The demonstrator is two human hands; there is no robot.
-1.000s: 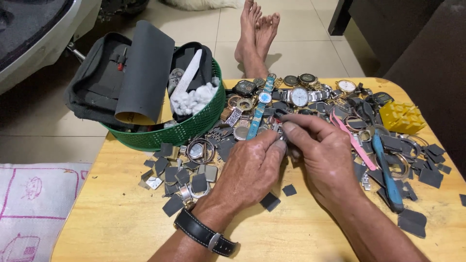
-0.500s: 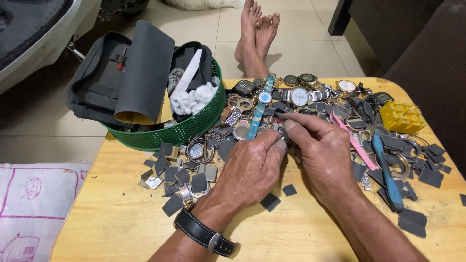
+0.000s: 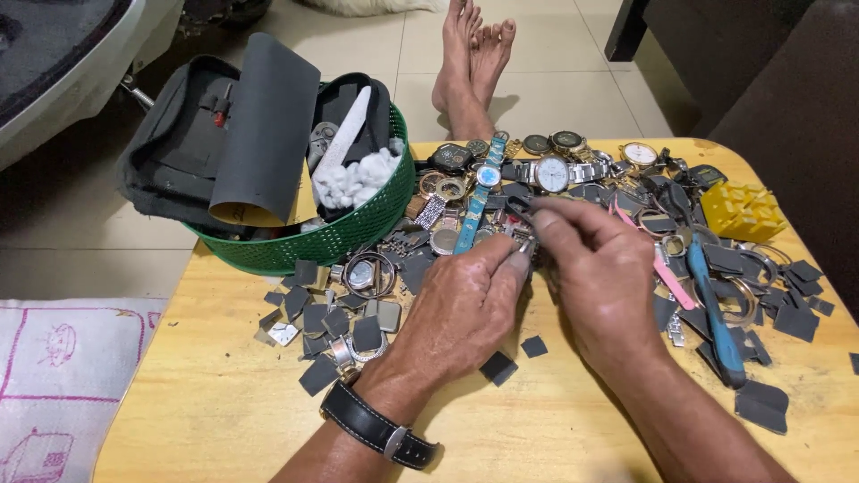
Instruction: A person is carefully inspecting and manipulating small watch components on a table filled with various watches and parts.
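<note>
We see both hands meet over the heap of watches (image 3: 546, 174) on the wooden table (image 3: 206, 420). The left hand (image 3: 465, 309) and the right hand (image 3: 599, 259) pinch a small metal watch part (image 3: 523, 234) between their fingertips, just above the pile's middle. A black strap (image 3: 376, 427) circles the left wrist. Grey scraps (image 3: 335, 322) lie left of the hands, a green basket (image 3: 344, 237) behind them, blue-handled pliers (image 3: 716, 317) and a yellow block (image 3: 741, 210) to the right.
</note>
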